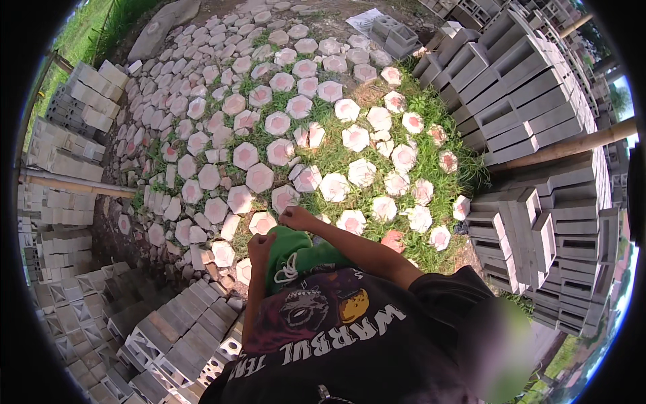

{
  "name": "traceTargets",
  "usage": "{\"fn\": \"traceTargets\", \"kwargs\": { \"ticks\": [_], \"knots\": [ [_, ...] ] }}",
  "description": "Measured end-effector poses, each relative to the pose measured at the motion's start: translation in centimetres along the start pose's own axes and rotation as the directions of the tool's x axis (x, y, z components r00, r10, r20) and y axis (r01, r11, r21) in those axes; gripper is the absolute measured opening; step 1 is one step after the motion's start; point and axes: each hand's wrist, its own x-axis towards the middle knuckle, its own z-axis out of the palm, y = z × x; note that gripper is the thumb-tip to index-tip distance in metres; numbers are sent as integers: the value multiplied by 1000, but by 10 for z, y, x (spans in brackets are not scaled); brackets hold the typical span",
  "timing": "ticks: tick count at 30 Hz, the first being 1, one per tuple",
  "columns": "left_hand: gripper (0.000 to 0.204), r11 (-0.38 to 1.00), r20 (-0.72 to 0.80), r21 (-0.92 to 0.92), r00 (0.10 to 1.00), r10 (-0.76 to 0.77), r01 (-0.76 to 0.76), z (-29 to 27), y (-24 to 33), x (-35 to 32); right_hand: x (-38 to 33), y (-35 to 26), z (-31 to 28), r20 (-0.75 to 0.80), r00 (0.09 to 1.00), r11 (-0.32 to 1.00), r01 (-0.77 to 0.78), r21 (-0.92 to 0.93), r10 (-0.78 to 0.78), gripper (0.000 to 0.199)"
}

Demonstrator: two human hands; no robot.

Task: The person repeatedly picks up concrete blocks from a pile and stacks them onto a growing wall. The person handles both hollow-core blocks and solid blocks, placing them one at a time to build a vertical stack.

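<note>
My left hand (259, 245) is closed beside the edge of my green shorts (296, 249), its fingers curled in. A little farther forward and to the right, my right hand (296, 217) is also closed, with its forearm crossing over the shorts. Whether either hand holds anything is too small to make out. Just beyond my hands lie hexagonal paving blocks (260, 177) with pinkish centres, set apart in grass. One hexagonal paver (262, 223) lies right between and in front of my hands.
Hollow concrete blocks (518, 87) rise in stacks on the right, with more stacked blocks (67, 155) on the left and a pile (182, 330) at lower left. Wooden poles (565, 145) stand at both sides. Two grey blocks (393, 35) and a pale sheet (363, 21) lie far ahead.
</note>
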Motion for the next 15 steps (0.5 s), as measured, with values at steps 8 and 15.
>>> {"fn": "traceTargets", "kwargs": {
  "ticks": [8, 15],
  "knots": [
    [52, 987, 339, -140, 933, 122, -79, 47, 94, 177, 88, 13, -98, -240, 952, 982, -178, 67, 189, 40],
    [43, 975, 426, -200, 887, 177, -99, 82, 218, 327, 155, -41, -188, -394, 856, 941, -282, 186, 335, 40]
  ]
}}
